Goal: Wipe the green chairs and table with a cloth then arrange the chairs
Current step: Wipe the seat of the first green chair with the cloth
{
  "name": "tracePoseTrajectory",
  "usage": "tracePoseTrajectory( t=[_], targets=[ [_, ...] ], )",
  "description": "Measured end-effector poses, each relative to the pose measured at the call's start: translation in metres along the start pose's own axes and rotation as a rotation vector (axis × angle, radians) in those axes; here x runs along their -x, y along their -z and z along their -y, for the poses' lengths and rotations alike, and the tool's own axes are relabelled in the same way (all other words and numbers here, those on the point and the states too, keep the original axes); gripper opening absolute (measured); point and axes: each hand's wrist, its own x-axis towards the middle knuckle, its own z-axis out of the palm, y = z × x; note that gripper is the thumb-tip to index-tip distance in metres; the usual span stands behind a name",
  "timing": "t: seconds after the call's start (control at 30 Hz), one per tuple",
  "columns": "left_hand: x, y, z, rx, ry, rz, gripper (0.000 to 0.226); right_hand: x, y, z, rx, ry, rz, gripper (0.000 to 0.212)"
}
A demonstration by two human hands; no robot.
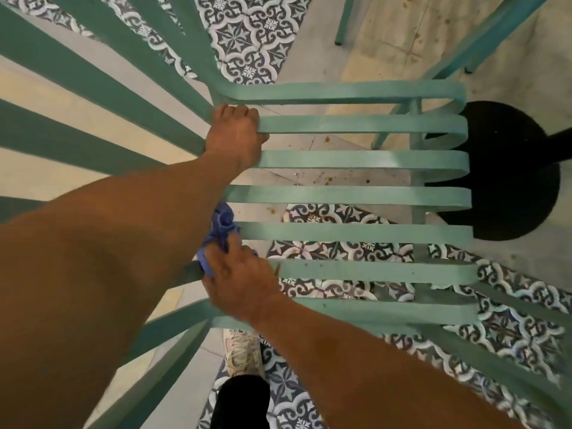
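A green slatted chair [365, 196] fills the view from above, its seat slats running left to right and its back slats fanning out to the left. My left hand [235, 136] grips the chair where seat and back meet, fingers curled over a slat. My right hand [240, 283] holds a bunched blue cloth [221, 226] and presses it against the slats at the seat's rear edge. Part of the cloth is hidden under my hand.
A black round table base [507, 171] sits on the floor at the right, under the chair's front edge. Legs of another green chair [343, 20] show at the top. The floor has patterned tiles [250, 35]. My shoe [243, 351] stands below the chair.
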Motion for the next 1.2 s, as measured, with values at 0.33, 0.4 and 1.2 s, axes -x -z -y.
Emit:
tracePoseTrajectory(
  t=[0.33,0.4,1.2],
  targets=[
    [0.004,0.007,-0.002,0.015,0.018,0.019,0.043,0.187,0.151,-0.218,0.323,-0.311,0.254,0.045],
    [0.004,0.006,-0.002,0.018,0.018,0.011,0.042,0.173,0.144,-0.195,0.27,-0.152,0.219,0.036],
    [0.005,0.006,-0.003,0.045,0.022,0.002,0.038,0.066,0.053,-0.122,0.218,0.244,0.191,0.04]
  ],
)
